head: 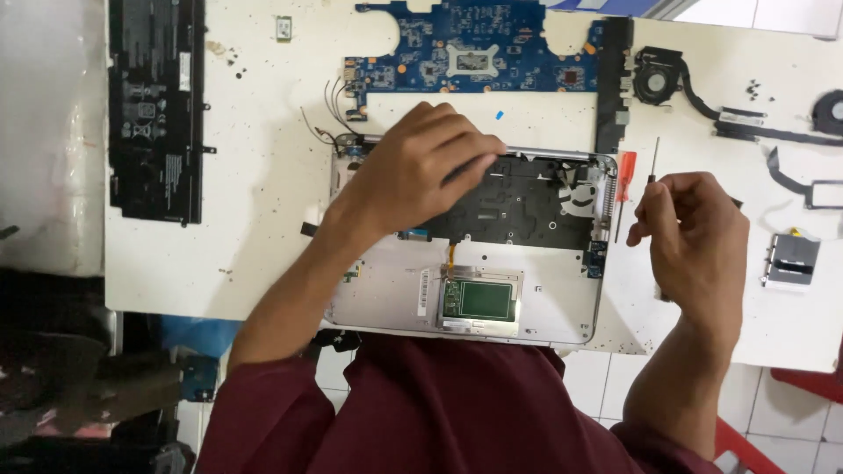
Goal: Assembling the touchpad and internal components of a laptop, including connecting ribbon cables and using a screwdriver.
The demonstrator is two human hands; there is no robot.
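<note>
**Two hands over an opened laptop base**

Two hands work at a silver laptop base (386, 294) that lies open on the white worktop (255, 237), just in front of our maroon-sleeved body. Our left hand (421, 171) rests on the black inner frame (518, 206) near the hinge edge, fingers (470, 149) curled and pressed together on something there (we cannot tell what they pinch, if anything). Our right hand (694, 228) hovers just off the base's right side, its fingers pinching a thin black-shafted screwdriver (654, 162) held upright. A red-handled screwdriver (623, 180) lies beside the base.

We judge the base light and fairly stiff, yet fragile inside: the green touchpad board (479, 300) and its thin orange ribbon look easy to tear. Best held by the bare metal rim, not the inner parts.

Around it lie a blue motherboard (465, 53), a black battery (156, 105), and a cooling fan (657, 79) with its heat pipe.
</note>
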